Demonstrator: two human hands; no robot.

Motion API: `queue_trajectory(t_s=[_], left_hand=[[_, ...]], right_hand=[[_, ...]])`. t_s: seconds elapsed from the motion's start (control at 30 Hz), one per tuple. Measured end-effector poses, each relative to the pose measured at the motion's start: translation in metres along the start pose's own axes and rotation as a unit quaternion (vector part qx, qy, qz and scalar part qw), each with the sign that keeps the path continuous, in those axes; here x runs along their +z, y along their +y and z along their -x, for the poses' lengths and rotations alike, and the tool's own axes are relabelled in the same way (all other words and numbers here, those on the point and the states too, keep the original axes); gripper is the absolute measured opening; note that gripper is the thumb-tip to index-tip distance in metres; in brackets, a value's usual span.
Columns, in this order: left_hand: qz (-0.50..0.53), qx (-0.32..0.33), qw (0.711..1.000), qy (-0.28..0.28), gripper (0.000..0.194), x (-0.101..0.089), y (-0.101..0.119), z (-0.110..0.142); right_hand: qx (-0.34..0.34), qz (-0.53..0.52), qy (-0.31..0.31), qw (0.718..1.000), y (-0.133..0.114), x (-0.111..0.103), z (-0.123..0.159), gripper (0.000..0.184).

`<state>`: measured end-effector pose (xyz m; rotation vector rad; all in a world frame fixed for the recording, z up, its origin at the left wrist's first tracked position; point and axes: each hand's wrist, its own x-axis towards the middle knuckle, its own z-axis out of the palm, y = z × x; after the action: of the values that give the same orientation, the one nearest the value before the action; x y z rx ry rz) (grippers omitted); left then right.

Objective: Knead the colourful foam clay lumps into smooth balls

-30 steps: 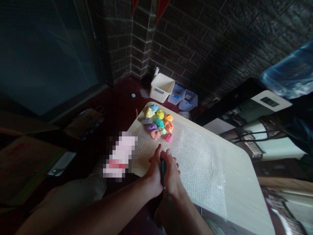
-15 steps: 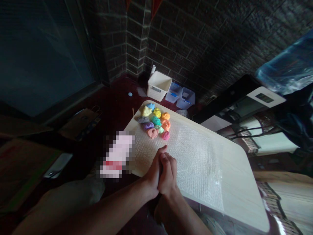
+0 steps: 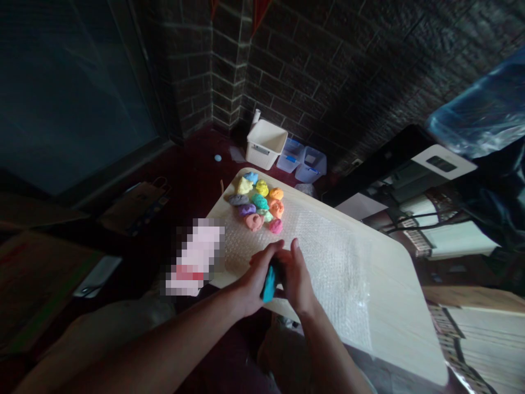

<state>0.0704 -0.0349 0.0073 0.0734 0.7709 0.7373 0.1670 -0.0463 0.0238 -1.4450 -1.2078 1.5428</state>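
A lump of clay [image 3: 269,284], teal with a dark part on top, lies between my two hands above the near edge of the table. My left hand [image 3: 254,282] is curled against it from the left, the teal side resting at the palm. From the right, my right hand [image 3: 299,279] cups round the dark part, thumb raised; its fingertips are partly hidden behind the lump. Beyond the hands sits a cluster of several soft clay lumps, among them a pink one [image 3: 275,225], a salmon one [image 3: 254,221], a purple one [image 3: 246,209] and a green one [image 3: 259,201].
Bubble wrap [image 3: 328,273] covers much of the pale table [image 3: 404,306]. Past its far end stand a cream basket [image 3: 266,156] and clear bins [image 3: 310,165] on the floor. A pixelated pink item [image 3: 197,254] is at the left edge. Shelving stands to the right.
My hands, clasped together before, have parted a little, the right one shifting rightward. The teal and dark clay between them has come into view.
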Motion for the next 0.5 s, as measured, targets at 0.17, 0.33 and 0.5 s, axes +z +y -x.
queue_trajectory(t_s=[0.17,0.33,0.5], left_hand=[[0.052,-0.01,0.997,-0.047,0.06,0.008,-0.017,0.002],[0.049,0.004,0.997,-0.053,0.075,0.005,-0.029,0.0],[0.04,0.037,0.998,-0.013,0.076,-0.009,-0.039,-0.009]], right_hand=[[-0.046,0.075,0.224,0.971,0.028,0.003,0.0,0.067],[-0.095,0.155,0.21,0.961,0.035,0.013,0.001,0.055],[-0.132,0.172,0.193,0.957,0.039,0.018,-0.001,0.053]])
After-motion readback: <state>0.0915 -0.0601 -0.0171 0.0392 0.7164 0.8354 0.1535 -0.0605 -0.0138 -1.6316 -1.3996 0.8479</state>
